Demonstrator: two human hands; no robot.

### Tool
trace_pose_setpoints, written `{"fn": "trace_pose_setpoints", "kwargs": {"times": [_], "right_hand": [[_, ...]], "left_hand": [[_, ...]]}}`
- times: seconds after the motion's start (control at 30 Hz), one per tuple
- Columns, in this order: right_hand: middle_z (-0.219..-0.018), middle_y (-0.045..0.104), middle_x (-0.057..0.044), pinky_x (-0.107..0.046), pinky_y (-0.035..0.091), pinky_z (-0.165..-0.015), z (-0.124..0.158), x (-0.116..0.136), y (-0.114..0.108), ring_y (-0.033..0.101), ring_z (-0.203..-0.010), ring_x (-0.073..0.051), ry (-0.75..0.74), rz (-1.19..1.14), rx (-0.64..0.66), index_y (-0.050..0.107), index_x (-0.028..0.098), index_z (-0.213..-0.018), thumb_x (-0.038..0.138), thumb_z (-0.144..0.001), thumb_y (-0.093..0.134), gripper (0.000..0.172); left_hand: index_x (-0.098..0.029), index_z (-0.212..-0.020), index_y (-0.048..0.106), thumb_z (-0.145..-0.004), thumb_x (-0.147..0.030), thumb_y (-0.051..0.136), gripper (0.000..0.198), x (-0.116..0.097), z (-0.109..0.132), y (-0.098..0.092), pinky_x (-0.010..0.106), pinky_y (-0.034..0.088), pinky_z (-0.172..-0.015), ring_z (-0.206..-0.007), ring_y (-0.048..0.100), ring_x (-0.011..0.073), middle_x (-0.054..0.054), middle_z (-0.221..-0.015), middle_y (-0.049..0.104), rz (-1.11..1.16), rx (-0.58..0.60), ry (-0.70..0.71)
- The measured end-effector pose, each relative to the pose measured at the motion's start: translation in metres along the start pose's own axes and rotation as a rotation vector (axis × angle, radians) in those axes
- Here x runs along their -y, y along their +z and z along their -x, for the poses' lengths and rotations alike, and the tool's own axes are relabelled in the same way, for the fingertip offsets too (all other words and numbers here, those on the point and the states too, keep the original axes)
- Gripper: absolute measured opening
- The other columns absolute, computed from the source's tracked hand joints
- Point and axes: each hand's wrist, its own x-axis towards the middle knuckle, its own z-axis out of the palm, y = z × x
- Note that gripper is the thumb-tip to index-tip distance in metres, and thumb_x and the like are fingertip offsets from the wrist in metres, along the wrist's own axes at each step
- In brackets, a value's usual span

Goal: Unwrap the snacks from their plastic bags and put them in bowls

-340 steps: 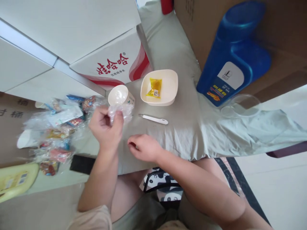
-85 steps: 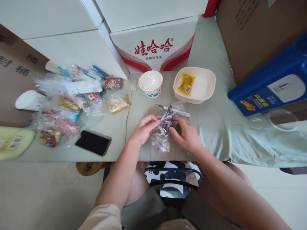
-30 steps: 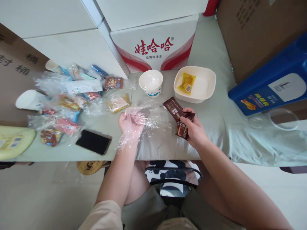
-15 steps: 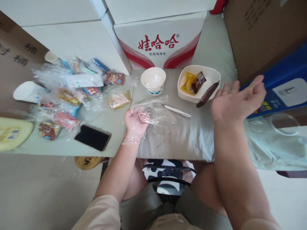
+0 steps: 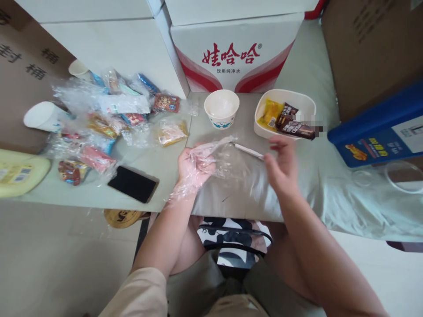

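Observation:
My left hand [image 5: 195, 167] is closed round a crumpled clear plastic bag [image 5: 228, 165], which spreads over the wrist and to the right. My right hand [image 5: 283, 165] is held apart from it, fingers spread and slightly blurred, with nothing visible in it. Just beyond that hand is a white plastic bowl [image 5: 309, 102] with a yellow packet [image 5: 270, 113] and brown cocoa snack packets [image 5: 295, 127], one lying across the rim. A white pen [image 5: 247, 150] lies between my hands. Behind the bag stands a white paper bowl [image 5: 222, 110] with a blue pattern.
Several wrapped snacks [image 5: 97, 158] and plastic bags are heaped at the left, near a paper cup [image 5: 44, 116]. A black phone [image 5: 132, 184] lies near the front edge. Cardboard boxes [image 5: 233, 53] wall the back; a blue box [image 5: 380, 132] stands at the right.
My right hand has come left and down from beside the white plastic bowl. The long brown packet now lies flatter across the bowl's rim. My left hand keeps hold of the bag.

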Motion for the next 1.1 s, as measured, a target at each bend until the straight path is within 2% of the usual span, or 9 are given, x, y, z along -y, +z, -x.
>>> {"fn": "trace_pose_setpoints", "kwargs": {"times": [0.1, 0.17, 0.27, 0.37, 0.5, 0.63, 0.73, 0.87, 1.1], "right_hand": [[-0.152, 0.049, -0.012, -0.050, 0.043, -0.116, 0.019, 0.004, 0.021, 0.049, -0.143, -0.029, 0.257, -0.232, 0.245, 0.044, 0.031, -0.141, 0.045, -0.079, 0.076, 0.071], [-0.154, 0.050, -0.012, -0.050, 0.048, -0.112, 0.020, 0.008, 0.029, 0.054, -0.140, -0.029, 0.471, -0.416, 0.296, 0.037, 0.034, -0.146, 0.049, -0.074, 0.080, 0.086], [-0.119, 0.072, -0.007, -0.042, 0.060, -0.088, 0.012, 0.018, 0.032, 0.073, -0.102, -0.025, 0.802, -0.632, 0.467, 0.049, 0.032, -0.136, 0.049, -0.070, 0.084, 0.077], [-0.075, 0.068, 0.001, -0.029, 0.056, -0.062, 0.005, 0.028, 0.028, 0.066, -0.063, -0.015, 0.995, -0.696, 0.581, 0.064, 0.023, -0.098, 0.044, -0.066, 0.088, 0.045], [-0.064, 0.056, 0.008, -0.019, 0.046, -0.050, -0.001, 0.025, 0.015, 0.055, -0.052, -0.007, 0.938, -0.746, 0.223, 0.057, 0.024, -0.080, 0.041, -0.067, 0.088, 0.038], [-0.092, 0.068, 0.006, -0.026, 0.059, -0.072, -0.009, 0.014, 0.002, 0.069, -0.081, -0.012, 0.806, -0.855, -0.005, 0.060, 0.033, -0.103, 0.044, -0.073, 0.082, 0.039], [-0.109, 0.070, 0.005, -0.033, 0.059, -0.091, -0.010, 0.012, 0.001, 0.070, -0.106, -0.015, 0.735, -0.848, -0.011, 0.054, 0.039, -0.121, 0.048, -0.074, 0.079, 0.053], [-0.096, 0.072, 0.005, -0.034, 0.059, -0.082, -0.004, 0.017, 0.008, 0.073, -0.089, -0.017, 0.848, -0.726, 0.075, 0.048, 0.038, -0.130, 0.039, -0.069, 0.084, 0.071], [-0.065, 0.058, 0.008, -0.024, 0.036, -0.046, -0.004, 0.025, 0.003, 0.048, -0.048, -0.009, 0.821, -0.629, 0.195, 0.058, 0.026, -0.103, 0.037, -0.069, 0.077, 0.040]], "left_hand": [[-0.022, -0.062, 0.033, -0.096, -0.036, 0.045, 0.039, 0.010, 0.006, -0.003, 0.021, 0.014, -0.035, -0.034, 0.016, 0.0065, -0.006, -0.047, 0.025, -0.046, -0.003, -0.108], [-0.022, -0.061, 0.029, -0.097, -0.044, 0.047, 0.046, 0.018, 0.008, -0.007, 0.023, 0.011, -0.036, -0.036, 0.010, 0.0065, -0.007, -0.046, 0.019, -0.077, -0.044, -0.089], [-0.021, -0.061, 0.028, -0.095, -0.048, 0.050, 0.049, 0.022, 0.007, -0.010, 0.024, 0.018, -0.038, -0.039, 0.014, 0.0073, -0.006, -0.047, 0.021, -0.119, -0.070, -0.014], [-0.021, -0.060, 0.031, -0.091, -0.046, 0.055, 0.046, 0.015, 0.002, -0.009, 0.025, 0.029, -0.043, -0.042, 0.025, 0.0085, -0.005, -0.050, 0.027, -0.163, 0.008, 0.056], [-0.021, -0.063, 0.043, -0.084, -0.044, 0.062, 0.037, 0.001, -0.012, -0.010, 0.025, 0.040, -0.049, -0.048, 0.042, 0.0096, -0.003, -0.057, 0.042, -0.348, 0.058, 0.115], [-0.023, -0.093, 0.062, -0.075, -0.040, 0.078, 0.029, 0.003, -0.021, -0.017, 0.025, 0.051, -0.058, -0.072, 0.065, 0.0143, 0.001, -0.090, 0.069, -0.639, 0.020, 0.105], [-0.026, -0.117, 0.060, -0.071, -0.039, 0.084, 0.053, 0.011, -0.020, -0.020, 0.027, 0.056, -0.069, -0.091, 0.071, 0.0179, 0.004, -0.114, 0.071, -0.752, 0.102, 0.079], [-0.026, -0.124, 0.057, -0.070, -0.030, 0.083, 0.060, 0.021, -0.020, -0.022, 0.028, 0.056, -0.073, -0.084, 0.071, 0.0157, 0.001, -0.101, 0.072, -0.867, 0.149, 0.092], [-0.027, -0.118, 0.063, -0.081, -0.040, 0.072, 0.040, 0.020, -0.030, -0.030, 0.034, 0.057, -0.084, -0.110, 0.068, 0.0222, 0.006, -0.125, 0.070, -0.972, 0.072, 0.308]]}}
